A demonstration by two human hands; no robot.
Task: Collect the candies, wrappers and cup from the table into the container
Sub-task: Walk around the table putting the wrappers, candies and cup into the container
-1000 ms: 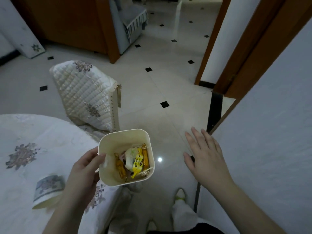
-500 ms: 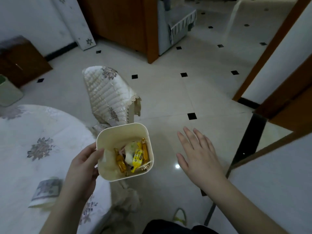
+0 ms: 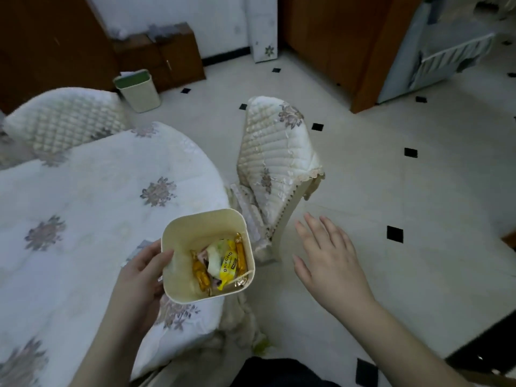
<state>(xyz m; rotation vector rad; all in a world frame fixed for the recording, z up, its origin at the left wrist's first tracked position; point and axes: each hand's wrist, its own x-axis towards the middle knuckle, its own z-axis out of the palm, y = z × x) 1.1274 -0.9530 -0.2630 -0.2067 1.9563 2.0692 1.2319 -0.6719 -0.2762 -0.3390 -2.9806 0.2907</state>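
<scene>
Head view | left hand (image 3: 139, 277) grips container (image 3: 208, 256) upright at 6 o'clock, keeping candies (image 3: 220, 263) in | right hand (image 3: 329, 263) spread, empty, 4 o'clock.

Home dining room: clothed round table (image 3: 83, 191), quilted chair covers (image 3: 276, 152), tiled floor (image 3: 391, 177), wastebasket (image 3: 138, 90)
</scene>
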